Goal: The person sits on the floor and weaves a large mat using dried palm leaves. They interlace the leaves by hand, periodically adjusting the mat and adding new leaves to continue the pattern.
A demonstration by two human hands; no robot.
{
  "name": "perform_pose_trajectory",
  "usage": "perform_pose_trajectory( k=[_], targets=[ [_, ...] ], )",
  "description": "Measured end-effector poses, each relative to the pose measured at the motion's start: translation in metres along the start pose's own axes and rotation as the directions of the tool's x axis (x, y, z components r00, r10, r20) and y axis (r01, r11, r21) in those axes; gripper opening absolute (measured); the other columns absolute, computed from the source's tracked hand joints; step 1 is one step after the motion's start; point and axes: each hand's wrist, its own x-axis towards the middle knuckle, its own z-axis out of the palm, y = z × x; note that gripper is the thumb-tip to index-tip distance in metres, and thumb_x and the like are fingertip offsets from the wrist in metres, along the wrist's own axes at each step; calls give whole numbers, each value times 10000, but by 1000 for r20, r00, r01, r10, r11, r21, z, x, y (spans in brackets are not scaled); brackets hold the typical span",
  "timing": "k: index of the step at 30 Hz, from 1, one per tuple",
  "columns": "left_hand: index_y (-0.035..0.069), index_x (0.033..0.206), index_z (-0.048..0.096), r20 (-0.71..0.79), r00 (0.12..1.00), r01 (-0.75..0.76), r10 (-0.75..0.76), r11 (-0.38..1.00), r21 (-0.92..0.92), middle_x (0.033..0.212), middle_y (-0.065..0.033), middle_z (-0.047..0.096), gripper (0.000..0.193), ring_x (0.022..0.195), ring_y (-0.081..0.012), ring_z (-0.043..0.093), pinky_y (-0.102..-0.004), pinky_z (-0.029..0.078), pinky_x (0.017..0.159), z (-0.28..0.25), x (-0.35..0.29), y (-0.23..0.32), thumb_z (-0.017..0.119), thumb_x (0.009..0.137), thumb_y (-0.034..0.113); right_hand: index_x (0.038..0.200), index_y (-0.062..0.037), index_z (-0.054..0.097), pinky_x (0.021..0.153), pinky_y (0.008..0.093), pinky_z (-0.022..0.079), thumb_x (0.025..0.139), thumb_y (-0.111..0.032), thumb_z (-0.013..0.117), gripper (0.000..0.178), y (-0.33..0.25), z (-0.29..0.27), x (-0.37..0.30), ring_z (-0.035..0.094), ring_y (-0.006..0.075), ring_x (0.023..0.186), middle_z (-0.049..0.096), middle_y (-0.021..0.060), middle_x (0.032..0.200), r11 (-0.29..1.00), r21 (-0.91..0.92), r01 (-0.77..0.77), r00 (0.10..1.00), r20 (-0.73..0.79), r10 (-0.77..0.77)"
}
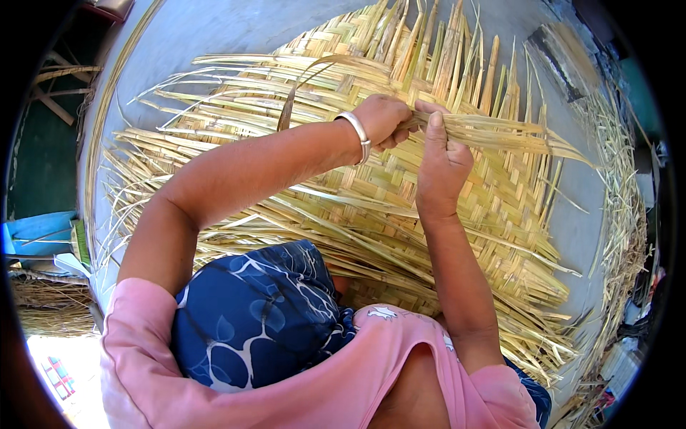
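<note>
A partly woven mat [493,196] of flat, yellow-green split stalks spreads in front of me, its loose ends fanning out at the left and the far side. Above its middle, my left hand [386,121], with a white bangle at the wrist, is closed on one end of a flattened split stalk [507,134]. My right hand [444,161] grips the same stalk just beside it, thumb up along its near side. The stalk reaches rightward from my hands and splits into several narrow strands. A curled dry strip [289,107] arches over the mat left of my hands.
Grey smooth floor [236,39] lies under the mat. Shredded stalk waste [614,193] runs along the right side, near a worn flat board [564,61]. Long stalks [107,107] lie along the left edge, with a blue bundle [43,232] beyond. My knee in dark blue patterned cloth [257,314] rises near the mat.
</note>
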Motion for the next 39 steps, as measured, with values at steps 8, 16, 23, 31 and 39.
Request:
perform_pose_trajectory(
  k=[8, 16, 23, 31, 39],
  targets=[
    [34, 834, 547, 156, 802, -344, 577, 232, 910, 681, -155, 615, 205, 609, -328, 603, -455, 463, 554, -15, -9, -28, 488, 891, 223, 988, 18, 630, 766, 332, 473, 947, -330, 502, 373, 14, -33, 8, 620, 183, 865, 676, 92, 901, 842, -138, -522, 828, 158, 539],
    [58, 833, 527, 301, 797, -315, 524, -66, 947, 728, -118, 620, 127, 667, -292, 636, -399, 508, 574, -27, -33, -53, 523, 827, 185, 899, -16, 628, 727, 439, 470, 849, -228, 569, 225, -22, -23, 0, 604, 373, 816, 641, 188, 823, 476, -492, 729, 671, 650, -356],
    [61, 808, 523, 395, 769, -373, 503, -149, 916, 717, -100, 617, 103, 649, -267, 638, -385, 506, 559, -16, -54, -63, 517, 809, 164, 824, -43, 600, 634, 472, 462, 872, -222, 516, 202, -5, -27, -4, 598, 383, 739, 628, 176, 778, 573, -595, 564, 596, 773, 216],
    [65, 797, 518, 421, 781, -430, 461, -91, 898, 690, -113, 606, 89, 617, -291, 626, -407, 494, 529, -17, -56, -71, 520, 802, 154, 808, -66, 582, 598, 467, 461, 865, -222, 506, 182, 6, -31, -16, 592, 379, 694, 618, 171, 743, 625, -554, 550, 587, 788, 183],
    [55, 856, 548, 150, 923, -241, 355, 228, 943, 683, -178, 626, 191, 654, -380, 620, -479, 493, 605, -8, -53, -55, 473, 866, 231, 752, -75, 550, 527, 419, 459, 791, -133, 528, 73, 13, -28, -16, 587, 313, 581, 596, 123, 662, 486, -508, 711, 630, 767, -119]
  ],
)
